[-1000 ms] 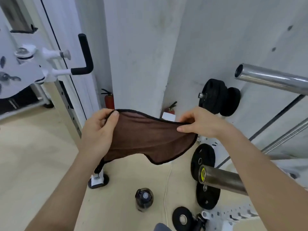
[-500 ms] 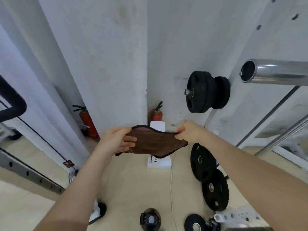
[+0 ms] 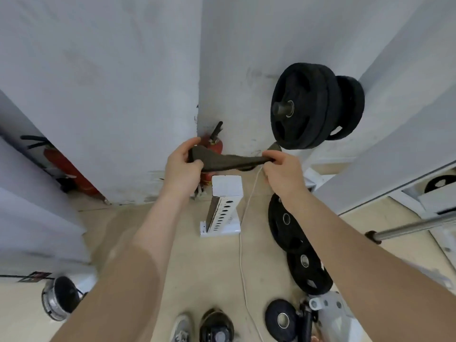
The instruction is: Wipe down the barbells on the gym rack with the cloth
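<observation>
A dark brown cloth [image 3: 227, 161] is stretched edge-on between my two hands, out in front of me. My left hand [image 3: 182, 169] grips its left end and my right hand [image 3: 281, 169] pinches its right end. A steel barbell shaft [image 3: 414, 227] with a dark collar pokes in from the right edge, low and to the right of my right arm. Black weight plates [image 3: 313, 107] hang on a peg on the wall above my right hand.
A white perforated rack post [image 3: 225, 206] stands on the floor under the cloth. Black plates [image 3: 296, 245] lean beside it, with a white cable [image 3: 243, 243] alongside. Red fire extinguishers [image 3: 66, 169] sit by the wall. A metal tube end [image 3: 59, 301] shows at lower left, and my shoe [image 3: 181, 328] below.
The view has tilted down and the upper chrome bar has left the frame. The cloth has turned from hanging open to lying flat and edge-on between my hands.
</observation>
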Motion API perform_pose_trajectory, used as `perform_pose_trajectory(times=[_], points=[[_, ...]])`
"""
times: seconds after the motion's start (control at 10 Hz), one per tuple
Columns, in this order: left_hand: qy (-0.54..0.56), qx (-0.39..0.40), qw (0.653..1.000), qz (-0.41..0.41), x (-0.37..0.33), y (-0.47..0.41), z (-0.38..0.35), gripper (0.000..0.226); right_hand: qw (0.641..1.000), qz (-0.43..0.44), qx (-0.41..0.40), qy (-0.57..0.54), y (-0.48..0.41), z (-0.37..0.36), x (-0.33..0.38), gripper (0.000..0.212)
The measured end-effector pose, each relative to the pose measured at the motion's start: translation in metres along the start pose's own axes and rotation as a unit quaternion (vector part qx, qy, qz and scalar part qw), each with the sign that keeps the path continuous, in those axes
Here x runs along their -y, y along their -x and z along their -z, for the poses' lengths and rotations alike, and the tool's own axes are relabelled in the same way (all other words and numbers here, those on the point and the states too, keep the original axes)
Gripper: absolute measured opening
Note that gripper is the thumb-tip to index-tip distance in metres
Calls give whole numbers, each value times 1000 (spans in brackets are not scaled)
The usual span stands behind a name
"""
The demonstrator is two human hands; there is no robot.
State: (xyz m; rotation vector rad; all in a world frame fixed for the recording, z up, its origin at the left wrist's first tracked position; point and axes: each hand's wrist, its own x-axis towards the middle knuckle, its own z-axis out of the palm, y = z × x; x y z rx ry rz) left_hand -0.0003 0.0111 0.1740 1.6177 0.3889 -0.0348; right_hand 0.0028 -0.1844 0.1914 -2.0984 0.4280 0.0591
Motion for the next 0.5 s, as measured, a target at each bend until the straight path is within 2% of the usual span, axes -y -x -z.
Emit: perform_pose_trajectory(times=[0.1, 0.2, 0.3, 0.4, 0.5], points=[[-21, 11, 1000, -4, 32, -21, -7, 62, 1000, -10, -13, -16, -15, -23, -25, 44], [-64, 35, 994, 76, 89, -35, -18, 63, 993, -91, 73, 0, -14, -50, -65, 48], [-97, 62, 983, 145, 135, -37, -29, 61, 969, -188, 157, 30, -11, -72, -104, 57], [-133, 64, 979, 139, 161, -35, -32, 61, 951, -238, 197, 33, -6, -81, -120, 63], [-114, 52, 981, 146, 166, -35, -32, 62, 943, -263, 203, 5, -5, -81, -121, 66]])
